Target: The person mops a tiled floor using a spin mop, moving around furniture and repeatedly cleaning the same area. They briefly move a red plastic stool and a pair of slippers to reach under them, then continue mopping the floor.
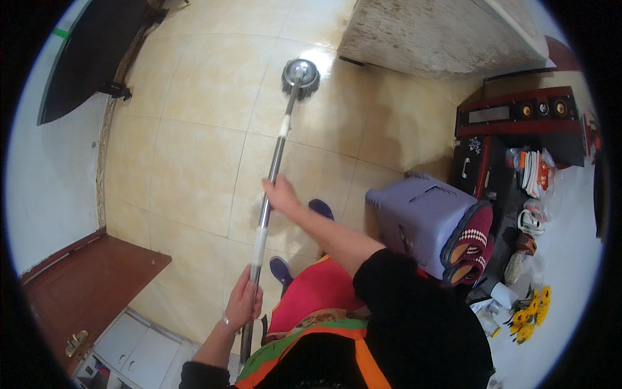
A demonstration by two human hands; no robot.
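A long metal mop handle (277,158) slants up across the view, with white sections along it. At its far end a round mop head (301,78) with grey strands rests on the tiled floor (199,146). My right hand (282,193) is closed around the middle of the handle. Lower down, nearer my body, my left hand (244,299) grips the same handle; a bracelet is on that wrist. My two dark blue shoes stand below, one on each side of a red apron (316,296) with green and orange trim.
At right, a purple plastic stool (418,219) carries maroon slippers (471,243). Beyond it stands a dark cabinet (469,165) with speakers, bags and yellow artificial flowers (529,316). A stained panel (427,39) is at upper right, a brown door (92,287) at lower left.
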